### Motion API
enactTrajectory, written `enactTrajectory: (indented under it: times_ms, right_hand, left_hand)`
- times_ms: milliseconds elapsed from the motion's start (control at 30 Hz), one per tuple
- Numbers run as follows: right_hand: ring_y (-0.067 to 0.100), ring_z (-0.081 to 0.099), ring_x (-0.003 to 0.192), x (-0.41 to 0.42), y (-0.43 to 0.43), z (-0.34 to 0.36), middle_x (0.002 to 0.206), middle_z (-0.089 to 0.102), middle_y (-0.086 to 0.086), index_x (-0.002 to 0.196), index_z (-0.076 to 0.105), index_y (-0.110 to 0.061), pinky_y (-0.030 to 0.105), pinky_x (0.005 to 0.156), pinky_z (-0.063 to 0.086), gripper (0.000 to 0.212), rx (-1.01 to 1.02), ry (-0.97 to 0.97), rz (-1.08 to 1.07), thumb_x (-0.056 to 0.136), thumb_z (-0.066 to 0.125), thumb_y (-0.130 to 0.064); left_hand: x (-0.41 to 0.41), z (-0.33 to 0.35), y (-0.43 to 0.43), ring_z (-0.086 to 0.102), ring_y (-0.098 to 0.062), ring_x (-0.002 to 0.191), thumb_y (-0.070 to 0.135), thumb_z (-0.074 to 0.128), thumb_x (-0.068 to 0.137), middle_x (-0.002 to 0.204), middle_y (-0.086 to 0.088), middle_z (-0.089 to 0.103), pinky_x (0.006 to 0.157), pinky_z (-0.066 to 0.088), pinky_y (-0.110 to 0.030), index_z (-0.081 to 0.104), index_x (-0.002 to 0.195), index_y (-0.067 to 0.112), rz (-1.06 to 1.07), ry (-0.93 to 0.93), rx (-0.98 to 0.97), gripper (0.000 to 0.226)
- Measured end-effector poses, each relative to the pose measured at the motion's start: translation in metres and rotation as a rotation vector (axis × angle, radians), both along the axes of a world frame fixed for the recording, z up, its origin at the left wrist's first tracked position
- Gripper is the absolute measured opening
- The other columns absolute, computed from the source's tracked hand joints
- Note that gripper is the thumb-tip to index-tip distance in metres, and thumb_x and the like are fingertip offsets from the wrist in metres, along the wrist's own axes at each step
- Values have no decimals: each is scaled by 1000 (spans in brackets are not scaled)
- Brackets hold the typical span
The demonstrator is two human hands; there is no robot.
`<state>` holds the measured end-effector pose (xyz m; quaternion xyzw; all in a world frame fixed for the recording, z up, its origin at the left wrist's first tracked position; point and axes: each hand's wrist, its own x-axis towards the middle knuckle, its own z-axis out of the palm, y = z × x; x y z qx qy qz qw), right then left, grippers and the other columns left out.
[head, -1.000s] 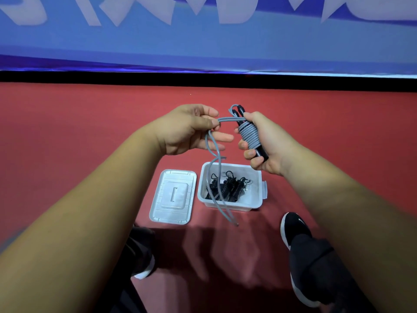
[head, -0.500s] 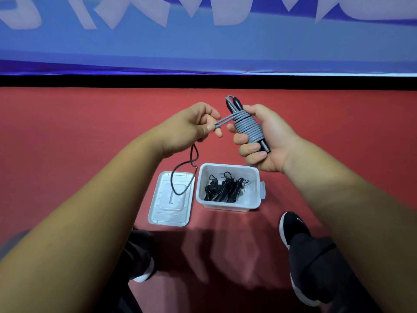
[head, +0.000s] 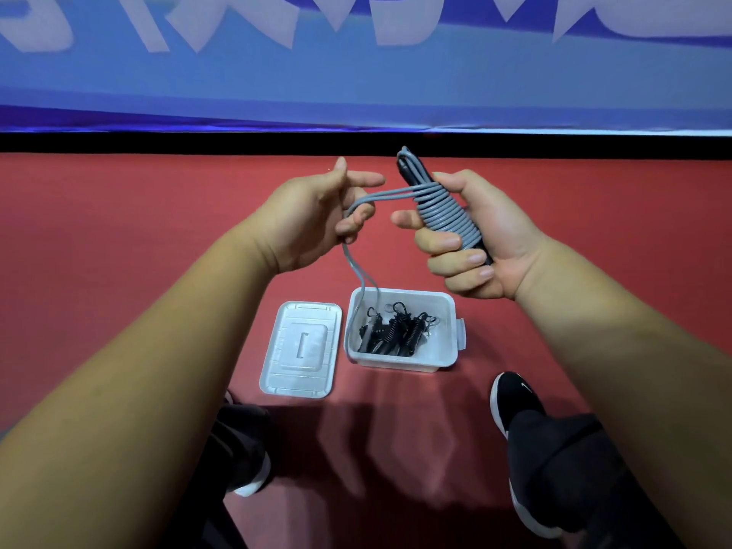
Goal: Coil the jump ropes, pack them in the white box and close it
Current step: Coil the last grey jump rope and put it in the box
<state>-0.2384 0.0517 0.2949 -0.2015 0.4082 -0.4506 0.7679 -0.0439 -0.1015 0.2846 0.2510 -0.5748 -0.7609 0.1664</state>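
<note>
My right hand [head: 481, 241] grips the black handles of a grey jump rope [head: 443, 215], whose cord is wound in tight turns around them. A doubled strand runs left from the coil to my left hand [head: 317, 215], which pinches it; the loose end hangs down in a loop over the white box [head: 449, 350]. The open box sits on the red floor and holds several coiled black jump ropes [head: 394, 330]. Its white lid [head: 303, 348] lies flat on the floor just left of the box.
I stand on a red floor [head: 119, 231] with a blue banner wall [head: 356, 85] beyond a black strip. My black shoe [head: 511, 398] is right of and nearer than the box; another shoe [head: 253, 473] shows at lower left.
My left hand has swung the doubled strand around the handles, adding turns to the coil. The hanging end has become shorter and now dangles over the box.
</note>
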Motion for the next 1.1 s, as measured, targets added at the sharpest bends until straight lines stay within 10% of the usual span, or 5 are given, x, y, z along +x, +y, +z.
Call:
enactTrajectory:
  times_ms: [167, 300, 467, 800, 1100]
  right_hand:
    - [7, 16, 39, 2, 2, -6, 57, 35, -4, 138, 70, -19, 14, 35, 16, 64, -39, -35, 155, 98, 43, -60]
    - [8, 20, 37, 10, 4, -13, 57, 40, -1, 156, 51, -32, 13, 35, 19, 63, -81, -98, 339, 100, 42, -59]
    - [10, 23, 39, 21, 4, -25, 62, 45, 2, 157, 48, -41, 14, 34, 23, 56, -115, -120, 452, 102, 44, -54]
    - [11, 36, 41, 31, 4, -39, 68, 44, 8, 133, 60, -27, 16, 37, 31, 37, -153, -147, 508, 103, 56, -48]
    - [12, 37, 44, 29, -1, -36, 72, 48, 9, 100, 60, -28, 17, 39, 28, 23, 12, 414, 432, 105, 54, -50]
  left_hand:
    - [-1, 1, -3, 36, -25, 68, 61, 24, 106, 86, -14, 58, 68, 29, -38, 47, 149, 0, -47, 9, 20, 78]
    - [-3, 3, 3, 52, -39, 103, 65, 22, 105, 118, -30, 56, 106, 40, -51, 50, 150, 6, -34, 41, 36, 79]
    - [-5, 8, 12, 42, -26, 65, 67, 16, 106, 85, -14, 58, 55, 39, -32, 49, 149, 7, -27, 24, 23, 81]
    - [-5, 18, 13, 43, -22, 67, 66, 5, 105, 82, -15, 57, 54, 39, -28, 46, 149, 4, -84, 67, -37, 86]
    - [-7, 21, 6, 42, -30, 76, 62, 11, 107, 80, -18, 64, 70, 33, -38, 57, 138, 0, -114, -20, -245, 83]
